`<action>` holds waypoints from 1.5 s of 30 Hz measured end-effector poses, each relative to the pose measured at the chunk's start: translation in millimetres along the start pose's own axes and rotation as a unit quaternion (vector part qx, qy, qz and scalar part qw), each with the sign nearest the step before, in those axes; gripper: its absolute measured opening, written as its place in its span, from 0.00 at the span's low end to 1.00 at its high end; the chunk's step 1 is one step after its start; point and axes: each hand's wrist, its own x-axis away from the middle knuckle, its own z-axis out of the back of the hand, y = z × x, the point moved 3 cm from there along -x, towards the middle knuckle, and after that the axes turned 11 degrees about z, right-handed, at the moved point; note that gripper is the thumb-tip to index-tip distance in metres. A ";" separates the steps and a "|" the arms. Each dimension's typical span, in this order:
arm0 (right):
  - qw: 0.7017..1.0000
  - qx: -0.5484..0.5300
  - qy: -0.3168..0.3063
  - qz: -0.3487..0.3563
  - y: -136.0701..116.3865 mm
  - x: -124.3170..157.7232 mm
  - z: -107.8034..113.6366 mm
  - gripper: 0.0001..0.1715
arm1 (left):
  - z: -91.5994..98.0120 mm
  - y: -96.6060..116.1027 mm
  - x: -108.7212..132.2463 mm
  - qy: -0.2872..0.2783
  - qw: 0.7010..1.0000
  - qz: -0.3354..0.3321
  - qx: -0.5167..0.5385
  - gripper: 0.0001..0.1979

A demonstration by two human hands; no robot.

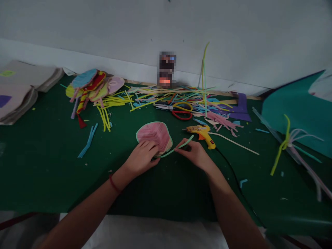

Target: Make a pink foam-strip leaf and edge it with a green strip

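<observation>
A rounded pink piece (154, 134) with a pale green edging lies on the green table (52, 183). My left hand (142, 155) rests on its lower left part, fingers pressed down on it. From the piece's lower edge a mint green strip (168, 152) runs off to the right. My right hand (193, 152) pinches this strip between thumb and fingers, and its free end sticks up past them. The yellow glue gun (204, 133) lies just beyond my right hand, nozzle pointing left.
Scissors (181, 110) and a heap of coloured strips (155, 95) lie at the back, near a blurred phone (167, 69). Finished-looking colourful pieces (90, 86) are piled back left, beside paper stacks (18, 100). The gun's black cord (233, 173) crosses the right side, near a teal sheet (290, 103).
</observation>
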 end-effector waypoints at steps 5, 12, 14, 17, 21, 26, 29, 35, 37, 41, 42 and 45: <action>1.000 0.012 0.010 0.000 1.2 -1.1 -2.4 0.13 | -2.2 -1.2 3.1 0.018 1.000 0.004 0.013 0.06; 0.999 0.013 -0.012 0.032 4.2 -1.9 -11.8 0.10 | -3.6 -1.0 5.5 0.011 1.000 0.016 0.023 0.10; 0.999 0.014 -0.021 0.047 5.0 -1.8 -14.1 0.09 | -3.0 -1.3 5.8 0.010 0.999 0.019 0.026 0.10; 0.998 0.019 -0.021 0.058 6.2 -1.9 -15.5 0.09 | -1.3 -3.3 6.3 0.010 0.999 0.021 0.045 0.10; 0.998 0.018 -0.013 0.066 7.5 -2.8 -16.3 0.10 | 0.9 -9.6 5.5 0.011 0.995 0.021 0.093 0.07; 0.998 0.027 -0.010 0.057 7.8 -3.7 -17.8 0.10 | 0.5 -16.1 2.4 0.008 0.994 0.013 0.109 0.04; 0.998 0.033 -0.005 0.060 4.9 -3.1 -18.9 0.09 | -0.5 -17.5 1.6 0.008 0.994 0.012 0.108 0.03; 0.997 0.039 0.005 0.068 -0.7 2.7 -20.5 0.07 | -1.4 -17.6 1.6 0.011 0.994 0.015 0.103 0.04; 0.997 0.041 0.007 0.070 -0.6 4.5 -20.8 0.07 | -1.4 -17.6 1.5 0.011 0.994 0.016 0.103 0.04; 0.995 0.049 0.012 0.087 0.8 5.6 -22.5 0.07 | -1.2 -17.9 1.1 0.010 0.993 0.021 0.114 0.04; 0.994 0.051 0.014 0.091 1.6 5.5 -23.2 0.07 | -0.7 -17.9 0.9 0.011 0.992 0.022 0.121 0.04; 0.993 0.058 0.022 0.099 5.2 4.8 -25.7 0.07 | 1.1 -17.7 0.5 0.015 0.989 0.020 0.147 0.04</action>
